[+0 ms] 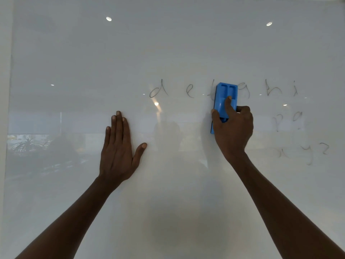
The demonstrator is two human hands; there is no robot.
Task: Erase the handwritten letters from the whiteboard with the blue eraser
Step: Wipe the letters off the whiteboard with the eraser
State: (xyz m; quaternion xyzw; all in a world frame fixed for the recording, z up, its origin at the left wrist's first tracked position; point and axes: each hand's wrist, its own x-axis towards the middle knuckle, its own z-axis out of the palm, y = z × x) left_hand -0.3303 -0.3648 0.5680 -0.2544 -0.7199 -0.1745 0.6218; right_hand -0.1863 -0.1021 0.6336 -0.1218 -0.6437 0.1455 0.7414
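Note:
A glossy whiteboard (74, 62) fills the view. My right hand (233, 129) presses the blue eraser (225, 96) upright against the board, forefinger on its back, covering part of a letter in the top row. That row of grey handwritten letters (158, 89) reads d, e, a partly covered letter, g, h, i. Fainter letters p, q (287, 119) and x, y, z (308, 151) sit lower right. My left hand (119, 146) lies flat on the board, fingers together, thumb spread, holding nothing.
The board's left edge (8, 109) meets a pale wall. Reflections of ceiling lights (108, 19) and of a person show in the board's surface. The board's left and lower areas carry no writing.

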